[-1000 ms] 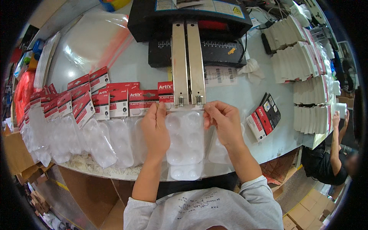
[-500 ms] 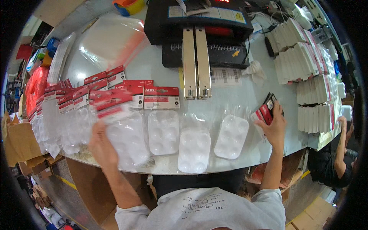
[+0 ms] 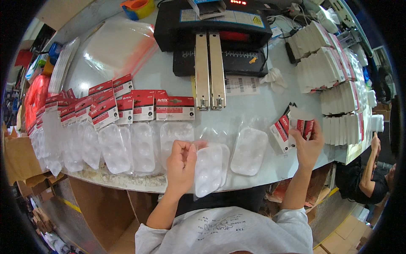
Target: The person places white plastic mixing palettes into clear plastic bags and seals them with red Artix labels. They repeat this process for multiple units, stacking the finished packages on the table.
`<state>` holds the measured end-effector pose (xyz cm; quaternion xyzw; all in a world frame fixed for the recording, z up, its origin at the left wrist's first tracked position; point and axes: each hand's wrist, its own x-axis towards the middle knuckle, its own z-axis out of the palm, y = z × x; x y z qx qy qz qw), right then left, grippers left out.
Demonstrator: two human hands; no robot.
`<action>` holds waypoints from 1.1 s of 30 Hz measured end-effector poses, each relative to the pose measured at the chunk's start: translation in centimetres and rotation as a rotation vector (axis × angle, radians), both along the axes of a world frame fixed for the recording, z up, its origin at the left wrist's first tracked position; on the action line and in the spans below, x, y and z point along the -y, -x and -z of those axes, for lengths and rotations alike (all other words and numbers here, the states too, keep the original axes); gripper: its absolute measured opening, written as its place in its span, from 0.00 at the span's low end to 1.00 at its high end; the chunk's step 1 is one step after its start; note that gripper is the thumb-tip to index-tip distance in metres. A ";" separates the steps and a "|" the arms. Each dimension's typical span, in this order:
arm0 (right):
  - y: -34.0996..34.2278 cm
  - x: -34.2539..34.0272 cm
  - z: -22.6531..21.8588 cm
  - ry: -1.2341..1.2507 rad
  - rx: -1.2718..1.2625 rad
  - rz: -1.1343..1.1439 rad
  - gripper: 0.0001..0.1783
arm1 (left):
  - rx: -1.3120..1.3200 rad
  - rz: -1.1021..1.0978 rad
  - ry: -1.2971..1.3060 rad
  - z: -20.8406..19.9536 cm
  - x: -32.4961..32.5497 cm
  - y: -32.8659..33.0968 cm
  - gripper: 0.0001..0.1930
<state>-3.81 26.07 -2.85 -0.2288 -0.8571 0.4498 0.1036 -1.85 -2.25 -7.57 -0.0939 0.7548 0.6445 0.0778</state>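
My left hand (image 3: 181, 165) is closed, its fingertips pinching the top of a clear plastic bag with a white plastic paint palette (image 3: 207, 169) in it. That palette partly covers another one lying on the table. At the right, my right hand (image 3: 307, 146) grips a folded red-and-white header card (image 3: 303, 123) between thumb and fingers. Beneath it, more header cards (image 3: 281, 131) lie on the tabletop. One bagged palette (image 3: 249, 151), with no card on it, rests between my hands. Left of my left hand, a bagged palette (image 3: 169, 130) has a red card across its top.
Several carded palettes (image 3: 114, 148) overlap along the left side. Behind the middle stands a black sealing machine (image 3: 215, 21) with two metal rails. Stacks of folded cards (image 3: 338, 101) line the right; clear bags (image 3: 118, 46) lie back left. Another person's arm (image 3: 371, 165) shows far right.
My left hand has moved right from the carded palettes and now grips a bagged one. A carded palette lies where it was. My right hand has lifted a header card off the pile.
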 end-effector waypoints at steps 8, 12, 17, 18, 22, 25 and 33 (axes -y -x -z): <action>3.0 9.8 -0.2 -0.118 -0.092 -0.749 0.16 | -0.007 0.060 -0.126 -1.7 -0.8 -1.3 0.07; 3.4 10.0 0.1 -0.009 0.021 -0.706 0.13 | -0.080 0.030 -0.158 -1.0 -0.8 -1.1 0.05; 3.5 9.8 0.1 0.078 -0.046 -0.858 0.12 | 0.041 0.049 -0.057 -0.8 -0.4 -1.1 0.05; 3.7 9.8 0.0 0.089 -0.047 -0.869 0.12 | 0.040 0.050 -0.050 -0.9 -0.2 -1.1 0.05; 4.3 9.4 -0.2 0.007 -0.048 -0.952 0.12 | 0.081 0.093 -0.040 -0.9 0.0 -1.1 0.05; 4.5 8.9 -0.2 0.020 0.032 -0.994 0.11 | 0.064 0.087 -0.103 -0.9 -0.3 -1.0 0.06; 2.0 6.5 1.4 0.612 0.360 -0.624 0.08 | -0.137 -0.191 0.018 -0.2 -0.2 -0.4 0.09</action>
